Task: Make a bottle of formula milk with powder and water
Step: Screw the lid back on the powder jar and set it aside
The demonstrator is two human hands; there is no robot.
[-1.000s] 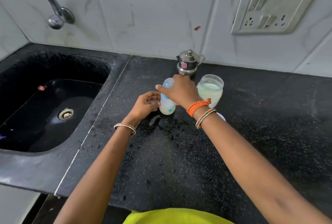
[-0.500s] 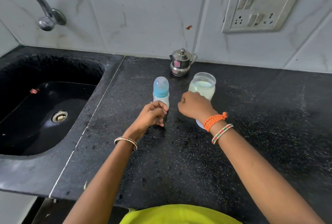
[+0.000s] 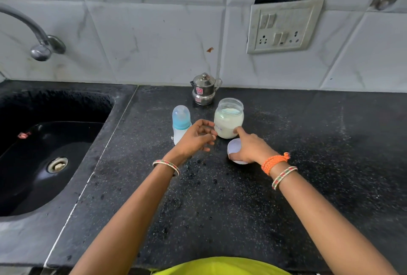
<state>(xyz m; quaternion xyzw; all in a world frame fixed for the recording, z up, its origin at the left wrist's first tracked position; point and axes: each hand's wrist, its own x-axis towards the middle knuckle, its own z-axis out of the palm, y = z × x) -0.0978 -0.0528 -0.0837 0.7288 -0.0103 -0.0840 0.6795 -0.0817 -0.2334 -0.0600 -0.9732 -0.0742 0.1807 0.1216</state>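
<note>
Jar (image 3: 229, 120) — blue scrawl, illegible | right hand (image 3: 246, 149) grips lid (image 3: 234, 145)

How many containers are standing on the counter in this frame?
3. The baby bottle stands left, beside the left hand; the glass jar of white powder is right of it; the small steel pot sits behind, by the wall. None seem hidden.

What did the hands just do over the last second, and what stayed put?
The left hand let go of the baby bottle and now hovers open beside it. The right hand came off the bottle's top and moved right onto the white lid, one finger touching the jar. Bottle, jar and steel pot stayed in place.
</note>
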